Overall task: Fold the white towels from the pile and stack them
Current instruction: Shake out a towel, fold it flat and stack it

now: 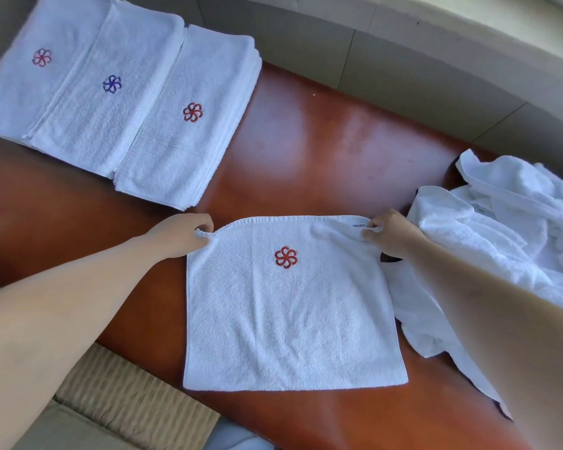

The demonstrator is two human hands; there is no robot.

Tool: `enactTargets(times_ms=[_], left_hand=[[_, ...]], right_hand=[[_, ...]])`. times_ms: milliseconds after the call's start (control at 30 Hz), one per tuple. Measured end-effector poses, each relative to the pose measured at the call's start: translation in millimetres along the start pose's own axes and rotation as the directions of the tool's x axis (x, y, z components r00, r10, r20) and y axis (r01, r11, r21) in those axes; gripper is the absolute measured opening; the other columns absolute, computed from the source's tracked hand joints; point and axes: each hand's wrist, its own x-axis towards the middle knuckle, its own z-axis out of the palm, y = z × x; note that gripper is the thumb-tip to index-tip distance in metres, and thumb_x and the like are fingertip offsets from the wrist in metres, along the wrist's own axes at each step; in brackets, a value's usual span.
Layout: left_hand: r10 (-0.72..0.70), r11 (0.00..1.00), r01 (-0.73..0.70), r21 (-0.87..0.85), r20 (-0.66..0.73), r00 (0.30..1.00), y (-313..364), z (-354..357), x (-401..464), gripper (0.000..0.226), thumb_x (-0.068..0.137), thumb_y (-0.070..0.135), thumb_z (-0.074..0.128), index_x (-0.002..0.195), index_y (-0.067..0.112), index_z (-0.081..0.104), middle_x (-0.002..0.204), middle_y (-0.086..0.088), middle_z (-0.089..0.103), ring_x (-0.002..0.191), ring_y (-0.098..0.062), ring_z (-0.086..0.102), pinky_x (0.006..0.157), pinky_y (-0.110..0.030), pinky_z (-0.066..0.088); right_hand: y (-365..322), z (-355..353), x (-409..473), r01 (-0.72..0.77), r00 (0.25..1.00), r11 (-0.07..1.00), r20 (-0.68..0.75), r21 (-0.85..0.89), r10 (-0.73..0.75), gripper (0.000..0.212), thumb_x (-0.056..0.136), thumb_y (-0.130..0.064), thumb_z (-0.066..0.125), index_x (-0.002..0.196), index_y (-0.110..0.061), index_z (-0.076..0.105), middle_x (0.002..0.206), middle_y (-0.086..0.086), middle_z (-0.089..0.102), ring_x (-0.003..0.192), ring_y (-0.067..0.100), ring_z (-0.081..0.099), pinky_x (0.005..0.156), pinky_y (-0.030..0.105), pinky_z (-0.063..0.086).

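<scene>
A white towel (pixel 290 313) with a red flower emblem lies flat on the brown wooden table (pixel 322 151) in front of me. My left hand (pixel 179 233) pinches its far left corner. My right hand (pixel 392 233) pinches its far right corner, beside a small label. A loose pile of unfolded white towels (pixel 501 241) lies at the right, partly under my right forearm. Three stacks of folded white towels (pixel 117 95) sit side by side at the far left, two with red emblems and one with a blue emblem.
A grey tiled wall (pixel 403 69) runs behind the table. Bare tabletop shows between the folded stacks and the pile. Below the table's near edge at lower left lies a woven beige surface (pixel 127 394).
</scene>
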Motion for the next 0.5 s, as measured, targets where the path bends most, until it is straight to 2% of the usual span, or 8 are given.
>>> enactTargets(times_ms=[100,167,267,367,500], left_hand=[[0.057,0.998,-0.057,0.006,-0.025,0.998,-0.9,-3.6,-1.5,0.032,0.090,0.024,0.067,0.100,0.041,0.043,0.105,0.011,0.062,0.096,-0.014,0.061,0.081,-0.041,0.053],[0.081,0.997,-0.081,0.013,-0.026,0.996,-2.1,-5.3,-1.6,0.036,0.091,0.021,0.068,0.104,0.041,0.041,0.111,0.010,0.061,0.104,-0.013,0.059,0.085,-0.041,0.052],[0.070,0.996,-0.070,0.055,0.002,0.998,-5.3,-5.8,0.5,0.032,0.093,0.021,0.065,0.107,0.041,0.044,0.115,0.013,0.057,0.101,-0.016,0.062,0.086,-0.042,0.052],[0.042,0.999,-0.042,0.021,-0.027,0.999,-6.3,-6.2,3.9,0.032,0.093,0.020,0.065,0.110,0.039,0.045,0.110,0.011,0.060,0.090,-0.010,0.060,0.080,-0.037,0.050],[0.002,0.998,0.000,0.057,-0.027,1.000,-5.1,-6.5,5.6,0.024,0.095,0.021,0.064,0.110,0.030,0.049,0.112,0.009,0.060,0.096,-0.021,0.062,0.081,-0.039,0.051]], right_hand=[[1.5,-4.7,-3.7,-0.052,0.999,0.999,0.009,-0.011,0.052,0.023,0.092,-0.034,0.055,0.077,-0.018,0.062,0.076,0.000,0.062,0.075,0.020,0.057,0.055,0.026,0.035],[1.2,-5.9,-4.9,-0.051,0.999,0.997,0.006,-0.051,0.051,0.030,0.095,-0.034,0.053,0.073,-0.013,0.055,0.072,0.004,0.060,0.075,0.024,0.056,0.054,0.029,0.033],[-1.0,-5.5,-7.3,-0.057,0.998,0.996,-0.037,-0.066,0.054,0.036,0.096,-0.033,0.053,0.066,-0.013,0.047,0.065,0.004,0.055,0.066,0.022,0.053,0.052,0.031,0.031],[-2.6,-6.1,-11.4,-0.097,0.993,0.993,-0.078,-0.065,0.092,0.033,0.096,-0.036,0.052,0.069,-0.016,0.053,0.069,0.004,0.059,0.070,0.024,0.057,0.057,0.032,0.038],[-2.1,-4.6,-13.3,-0.116,0.986,0.992,-0.128,-0.049,0.109,0.036,0.096,-0.028,0.048,0.066,-0.010,0.042,0.061,0.007,0.049,0.060,0.025,0.046,0.051,0.032,0.030]])
